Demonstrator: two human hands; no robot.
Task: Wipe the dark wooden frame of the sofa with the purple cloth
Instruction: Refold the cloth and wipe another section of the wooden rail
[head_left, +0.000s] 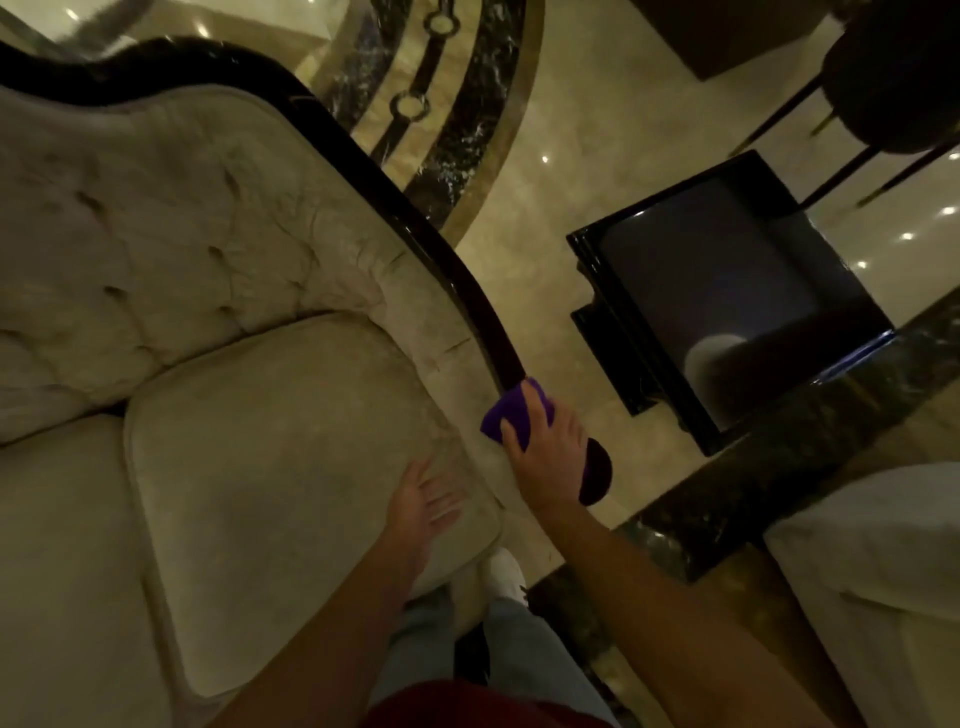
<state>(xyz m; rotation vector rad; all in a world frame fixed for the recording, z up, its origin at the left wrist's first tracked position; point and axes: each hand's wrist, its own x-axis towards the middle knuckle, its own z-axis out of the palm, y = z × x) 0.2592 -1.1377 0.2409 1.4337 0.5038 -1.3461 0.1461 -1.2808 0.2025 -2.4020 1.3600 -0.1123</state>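
The sofa's dark wooden frame (405, 202) curves from the top left down along the armrest and ends in a rounded tip at lower centre. My right hand (545, 447) presses the purple cloth (511, 413) onto the frame near that lower end, fingers closed over it. Flat on the beige seat cushion (280, 467), near its right edge, lies my left hand (423, 504) with fingers spread and nothing in it.
A glossy black side table (727, 301) stands on the marble floor right of the armrest. A dark chair (893, 73) stands at top right. Another pale seat (872, 561) sits at lower right. My legs and a white shoe (504, 571) are between the seats.
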